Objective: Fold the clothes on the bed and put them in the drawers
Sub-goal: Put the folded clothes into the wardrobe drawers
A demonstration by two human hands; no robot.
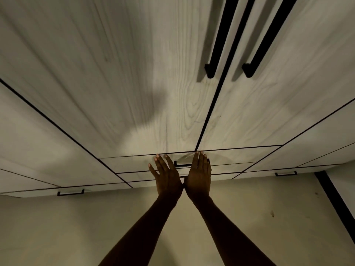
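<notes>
Pale wood-grain wardrobe (134, 83), long black bar handles (211, 70). Left hand (167, 177) and right hand (198, 177) flat against top drawer front (134, 163), fingers straight, slightly spread.

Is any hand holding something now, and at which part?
Nothing is held. The left hand and right hand lie flat with straight fingers against the drawer front, beside its handle.

Pale matt wood-grain wardrobe doors (134, 83) and drawer front (230, 156), matt black handles (213, 62), smooth floor (57, 227).
</notes>
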